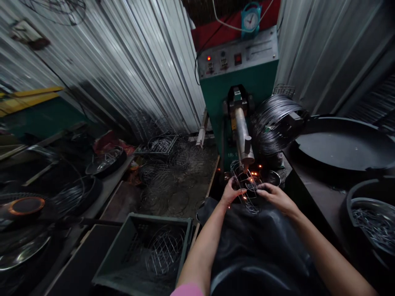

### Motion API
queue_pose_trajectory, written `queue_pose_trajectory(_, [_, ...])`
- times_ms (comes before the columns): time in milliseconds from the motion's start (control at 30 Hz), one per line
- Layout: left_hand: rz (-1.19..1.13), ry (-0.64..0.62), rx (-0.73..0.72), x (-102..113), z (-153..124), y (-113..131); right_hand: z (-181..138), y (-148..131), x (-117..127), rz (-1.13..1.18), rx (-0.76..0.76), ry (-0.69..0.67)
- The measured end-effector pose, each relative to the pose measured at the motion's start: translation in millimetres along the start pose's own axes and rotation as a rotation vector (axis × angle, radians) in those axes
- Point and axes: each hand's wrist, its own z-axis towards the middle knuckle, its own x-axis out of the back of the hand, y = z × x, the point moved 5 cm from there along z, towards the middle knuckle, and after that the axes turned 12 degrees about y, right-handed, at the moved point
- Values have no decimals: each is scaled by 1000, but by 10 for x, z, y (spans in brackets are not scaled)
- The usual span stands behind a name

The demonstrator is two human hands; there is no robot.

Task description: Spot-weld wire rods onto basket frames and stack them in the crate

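Both my hands hold a round wire frame point(235, 169) under the tip of a spot welder point(241, 123). Orange sparks fly out around the contact point. My left hand point(231, 194) pinches the near left side of the frame, with its thumb along the wires. At the right edge, my right hand point(276, 198) has its fingers closed on the frame or on a small piece of wire there; which of these is hard to make out. A dark apron point(253, 242) covers my lap just below the frame.
A green crate point(123, 250) with wire baskets point(165, 250) stands at left. On the right are a coil of wire point(271, 123), a large black pan point(345, 144) and a bowl of short metal pieces point(375, 224). More wire frames point(182, 164) lie on the floor.
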Motion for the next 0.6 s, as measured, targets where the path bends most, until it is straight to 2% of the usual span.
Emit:
queue_pose_trajectory(133, [56,30,-6,31,-63,-6,-119,115,17,59,-53,-77])
queue_pose_trajectory(333, [-64,27,78,-18,-18,93,75,-141,-40,-13,77,39])
queue_pose_trajectory(600, [-195,-59,226,-97,22,-19,286,-247,-158,-6,88,53])
